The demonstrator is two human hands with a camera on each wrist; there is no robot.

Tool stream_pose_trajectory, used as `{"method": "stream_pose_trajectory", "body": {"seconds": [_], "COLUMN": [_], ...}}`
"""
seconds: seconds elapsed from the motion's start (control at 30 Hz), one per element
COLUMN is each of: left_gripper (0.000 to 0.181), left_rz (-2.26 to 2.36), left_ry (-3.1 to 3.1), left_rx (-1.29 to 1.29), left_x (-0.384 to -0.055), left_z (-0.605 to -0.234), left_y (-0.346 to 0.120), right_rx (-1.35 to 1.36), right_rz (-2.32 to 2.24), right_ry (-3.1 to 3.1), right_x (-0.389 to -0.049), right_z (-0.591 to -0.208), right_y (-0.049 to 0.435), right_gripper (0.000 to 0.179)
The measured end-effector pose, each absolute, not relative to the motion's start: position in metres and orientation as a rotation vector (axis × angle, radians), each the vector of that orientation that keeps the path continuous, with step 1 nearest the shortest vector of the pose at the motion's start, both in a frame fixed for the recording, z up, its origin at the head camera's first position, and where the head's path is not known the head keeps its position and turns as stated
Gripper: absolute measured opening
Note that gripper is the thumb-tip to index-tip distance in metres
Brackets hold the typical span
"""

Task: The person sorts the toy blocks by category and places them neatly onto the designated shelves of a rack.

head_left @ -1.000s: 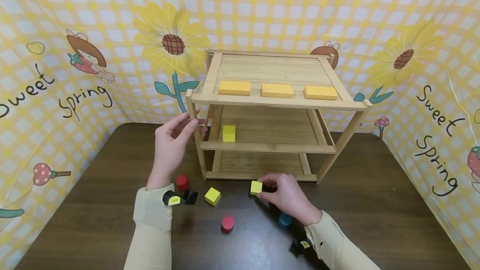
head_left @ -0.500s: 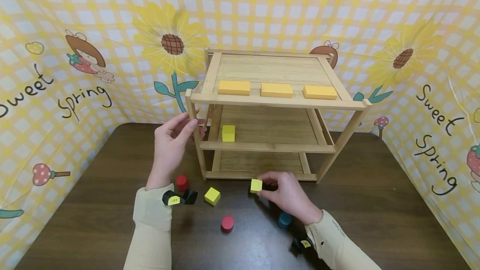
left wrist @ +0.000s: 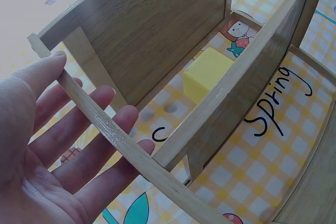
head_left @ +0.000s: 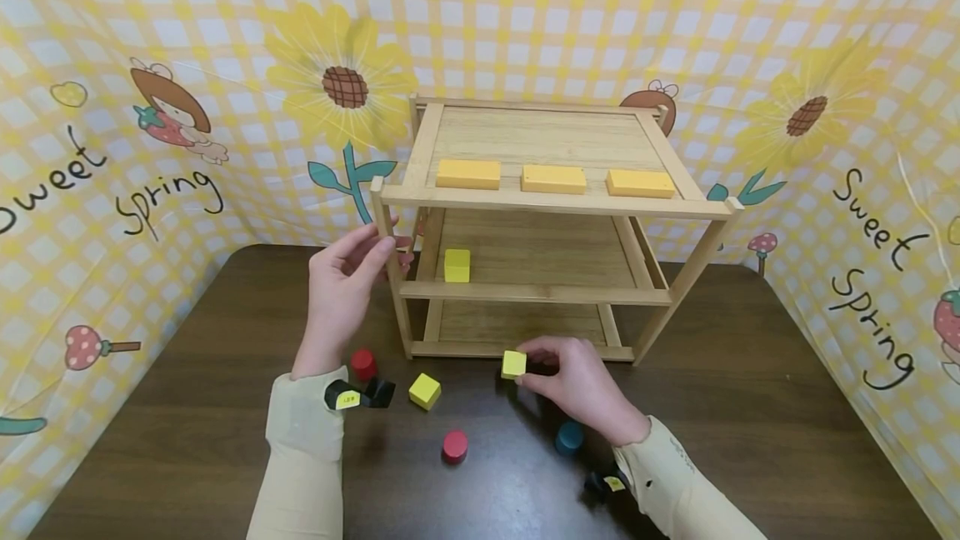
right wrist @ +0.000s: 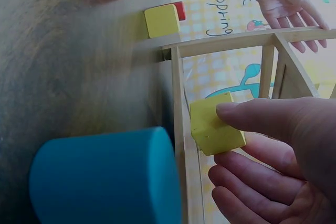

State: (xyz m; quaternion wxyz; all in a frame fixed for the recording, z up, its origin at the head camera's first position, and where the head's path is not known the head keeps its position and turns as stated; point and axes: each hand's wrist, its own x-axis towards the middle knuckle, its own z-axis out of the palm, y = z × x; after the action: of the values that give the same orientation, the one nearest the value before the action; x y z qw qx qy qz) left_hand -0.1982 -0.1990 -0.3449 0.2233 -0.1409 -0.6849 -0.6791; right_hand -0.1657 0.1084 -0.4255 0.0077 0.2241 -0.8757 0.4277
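Note:
My left hand (head_left: 341, 290) holds the left front post of a three-tier wooden shelf (head_left: 536, 294); the left wrist view shows the thumb on one side of the post and the fingers behind it. Between thumb and fingers, my right hand (head_left: 581, 386) pinches a yellow cube (head_left: 513, 365) just in front of the shelf's bottom rail. In the right wrist view that cube (right wrist: 218, 124) overlaps the shelf frame (right wrist: 180, 87). Another yellow cube (head_left: 457, 266) sits at the left of the middle tier, and a third yellow cube (head_left: 425, 392) lies on the table.
Three orange-yellow blocks (head_left: 553, 180) lie in a row on the top tier. One red cylinder (head_left: 364, 365) stands by the left wrist, another red cylinder (head_left: 454, 447) nearer the front. A blue cylinder (head_left: 569, 437) is close to the right wrist on the dark table (head_left: 750, 407).
My right hand has raised the pinched yellow cube slightly and moved it a little toward the shelf. The left hand stays on the post.

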Motion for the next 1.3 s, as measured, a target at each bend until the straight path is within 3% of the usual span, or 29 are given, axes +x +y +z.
{"method": "stream_pose_trajectory", "body": {"seconds": [1.3], "left_gripper": [0.031], "left_rz": [-1.842], "left_ry": [-1.913], "left_rx": [-0.37], "left_x": [-0.197], "left_z": [-0.345], "left_y": [-0.199], "right_rx": [0.749], "right_rz": [1.332], "right_ry": [-2.647], "right_x": [-0.162], "right_z": [-0.398], "right_y": [0.108], "right_gripper": [0.032]}}
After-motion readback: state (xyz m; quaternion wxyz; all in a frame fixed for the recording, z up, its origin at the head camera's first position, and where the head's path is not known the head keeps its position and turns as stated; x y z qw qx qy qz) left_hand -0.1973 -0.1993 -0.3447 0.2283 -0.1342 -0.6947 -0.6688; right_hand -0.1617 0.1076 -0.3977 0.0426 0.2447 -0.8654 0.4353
